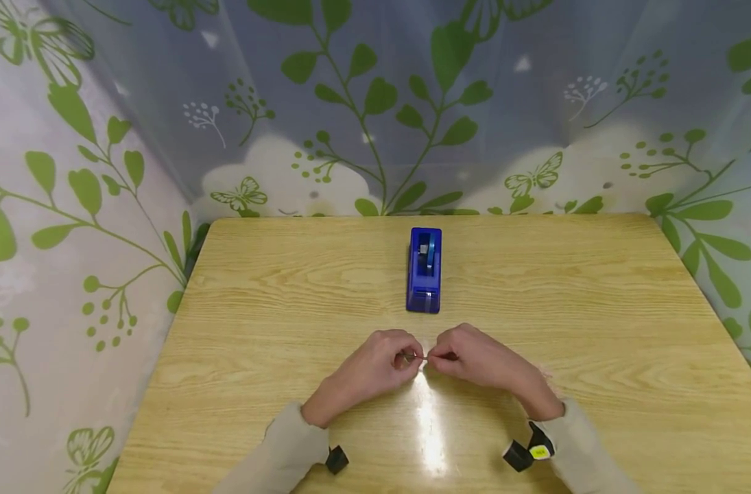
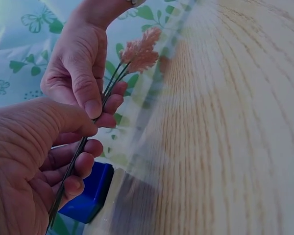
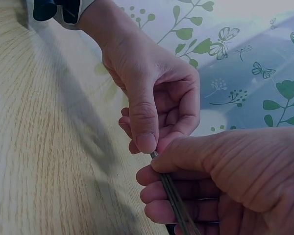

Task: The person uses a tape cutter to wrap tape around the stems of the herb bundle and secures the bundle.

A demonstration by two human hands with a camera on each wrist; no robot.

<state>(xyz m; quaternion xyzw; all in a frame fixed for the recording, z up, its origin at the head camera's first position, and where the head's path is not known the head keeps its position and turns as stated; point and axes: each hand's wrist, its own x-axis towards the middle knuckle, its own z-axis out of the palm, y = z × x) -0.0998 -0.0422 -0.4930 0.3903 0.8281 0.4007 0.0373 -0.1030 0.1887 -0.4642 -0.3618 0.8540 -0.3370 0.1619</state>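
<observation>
A small bunch of thin dark green stems [image 2: 71, 171] with fluffy pink flower heads [image 2: 142, 51] is held between both hands. My left hand [image 1: 375, 360] pinches the stems between thumb and fingers, and their lower ends run across its palm in the left wrist view. Close beside it, my right hand [image 1: 477, 357] pinches the same stems nearer the flowers, thumb on top. The two thumb tips almost meet along the bunch. From the head camera, most of the stems are hidden by the fingers, and the pink heads show faintly by the right wrist.
A blue tape dispenser [image 1: 424, 274] stands on the wooden table [image 1: 276, 288], just beyond the hands. Cloth printed with green leaves and butterflies [image 1: 532, 177] hangs along the table's back and left sides. A black wrist camera [image 1: 518, 455] sits at the right sleeve.
</observation>
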